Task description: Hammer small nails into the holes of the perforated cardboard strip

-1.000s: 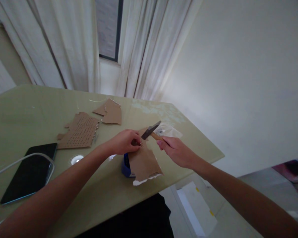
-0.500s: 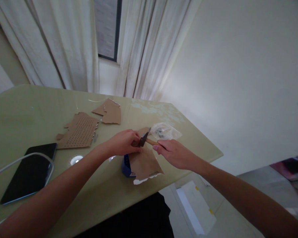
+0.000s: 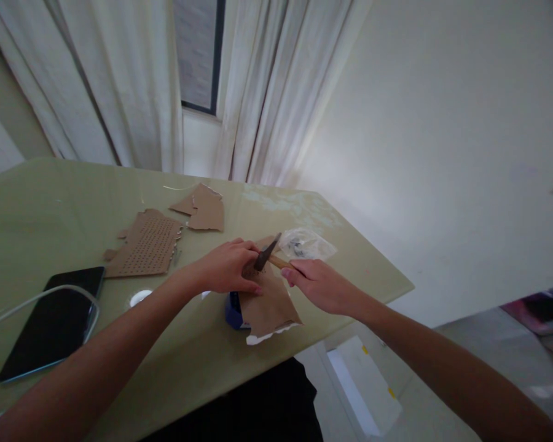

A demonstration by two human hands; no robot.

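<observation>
My right hand point(image 3: 317, 283) is closed round the wooden handle of a hammer point(image 3: 267, 253). The dark hammer head is low over a torn piece of brown cardboard point(image 3: 271, 307), right beside my left fingers; I cannot tell whether it touches. On that cardboard rests my left hand point(image 3: 230, 267), thumb and fingers spread apart on either side of the hammer head. Small holes show in the cardboard near the hammer. Beneath it, a blue object point(image 3: 233, 314) sticks out on the left, mostly covered.
A clear plastic bag point(image 3: 308, 244) with small dark pieces lies behind the hammer. To the left are a cardboard sheet full of holes point(image 3: 147, 245), torn cardboard scraps point(image 3: 208, 209), a black tablet point(image 3: 55, 322) and a white cable point(image 3: 74, 286). The table edge point(image 3: 368, 313) runs close on the right.
The hammer has come down from above the cardboard to beside my left fingers. My left thumb has moved apart from the fingers, which were pinched together earlier.
</observation>
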